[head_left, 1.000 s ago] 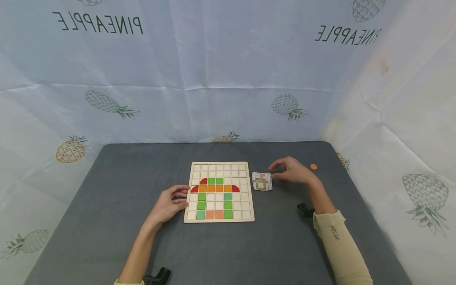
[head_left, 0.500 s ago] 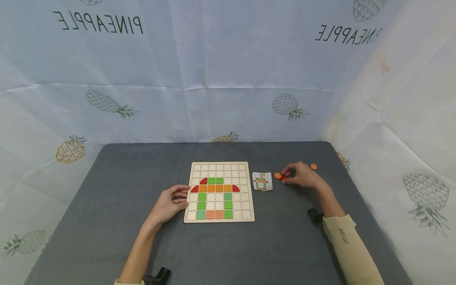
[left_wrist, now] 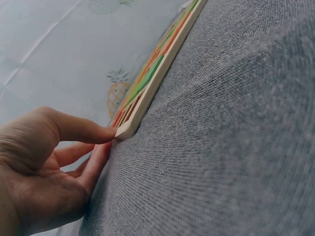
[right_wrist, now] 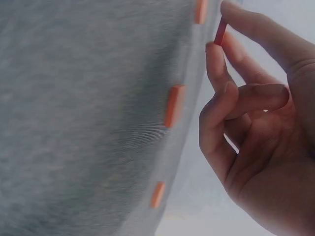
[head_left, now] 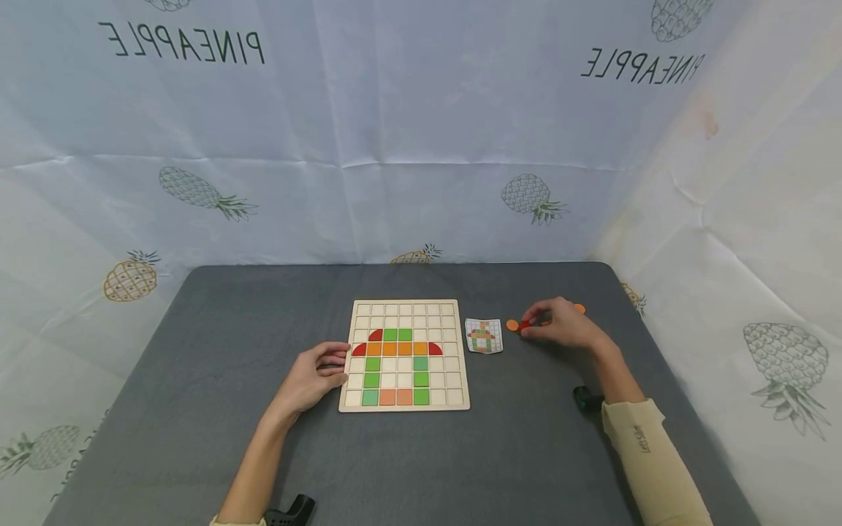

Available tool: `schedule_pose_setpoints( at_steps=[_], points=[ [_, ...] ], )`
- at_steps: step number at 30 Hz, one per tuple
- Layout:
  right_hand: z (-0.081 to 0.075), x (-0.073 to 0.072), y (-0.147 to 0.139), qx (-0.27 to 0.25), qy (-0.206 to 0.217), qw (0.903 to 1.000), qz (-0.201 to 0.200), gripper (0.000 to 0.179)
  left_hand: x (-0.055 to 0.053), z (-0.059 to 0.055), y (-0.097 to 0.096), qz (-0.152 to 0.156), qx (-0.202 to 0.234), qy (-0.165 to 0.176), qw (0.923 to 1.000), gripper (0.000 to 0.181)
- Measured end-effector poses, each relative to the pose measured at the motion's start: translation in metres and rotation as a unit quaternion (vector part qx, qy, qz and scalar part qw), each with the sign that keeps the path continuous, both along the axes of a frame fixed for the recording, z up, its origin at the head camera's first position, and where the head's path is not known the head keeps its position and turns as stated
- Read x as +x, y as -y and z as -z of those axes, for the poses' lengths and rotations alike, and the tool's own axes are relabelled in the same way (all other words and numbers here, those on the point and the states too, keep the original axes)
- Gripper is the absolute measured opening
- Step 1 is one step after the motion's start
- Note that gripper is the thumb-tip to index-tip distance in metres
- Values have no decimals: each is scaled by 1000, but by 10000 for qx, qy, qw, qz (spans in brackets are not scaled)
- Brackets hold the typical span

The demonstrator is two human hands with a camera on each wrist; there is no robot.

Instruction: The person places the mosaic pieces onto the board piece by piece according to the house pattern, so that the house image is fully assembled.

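A square wooden grid board [head_left: 454, 373] lies mid-table, with green, orange, salmon and red tiles set in its cells. My left hand [head_left: 309, 378] rests beside it, thumb and fingertips touching the board's left edge. In the left wrist view the thumb meets the board's corner [left_wrist: 127, 132]. Right of the pattern card, my right hand [head_left: 558, 323] pinches a small red tile [right_wrist: 220, 32] between thumb and fingertips. That tile is seen edge-on in the right wrist view, so its outline cannot be made out. An orange tile [head_left: 512, 325] lies just left of those fingers.
A small printed pattern card [head_left: 484, 336] lies to the right of the board. Another orange tile [head_left: 579, 308] sits behind the right hand, partly covered. The right wrist view shows a further orange piece [right_wrist: 174, 105] on the grey table [head_left: 513, 446]. Pineapple-print cloth [head_left: 421, 131] hangs behind.
My right hand has moved from the card's right edge further right, uncovering an orange tile, and now pinches the red tile. The left hand and board stay where they were.
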State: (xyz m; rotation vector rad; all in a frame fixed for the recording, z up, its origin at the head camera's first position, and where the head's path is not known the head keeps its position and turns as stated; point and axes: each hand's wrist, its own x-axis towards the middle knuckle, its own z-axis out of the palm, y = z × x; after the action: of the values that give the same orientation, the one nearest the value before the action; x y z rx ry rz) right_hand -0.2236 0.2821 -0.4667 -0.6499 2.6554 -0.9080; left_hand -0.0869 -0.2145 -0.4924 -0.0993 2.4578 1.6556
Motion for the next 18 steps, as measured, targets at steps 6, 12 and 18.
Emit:
schedule_pose_setpoints(
  at_steps=[6,12,18],
  points=[
    [-13,3,11,-291,-137,9994,-112,23,0,1,1,-26,-70,6,10000,57],
    [-25,5,36,-580,-155,9977,-330,22,0,2,2,2,-55,-27,10000,56],
    [-36,3,72,-632,-103,9959,-638,27,0,2,1,8,-44,-31,10000,56]
  ],
)
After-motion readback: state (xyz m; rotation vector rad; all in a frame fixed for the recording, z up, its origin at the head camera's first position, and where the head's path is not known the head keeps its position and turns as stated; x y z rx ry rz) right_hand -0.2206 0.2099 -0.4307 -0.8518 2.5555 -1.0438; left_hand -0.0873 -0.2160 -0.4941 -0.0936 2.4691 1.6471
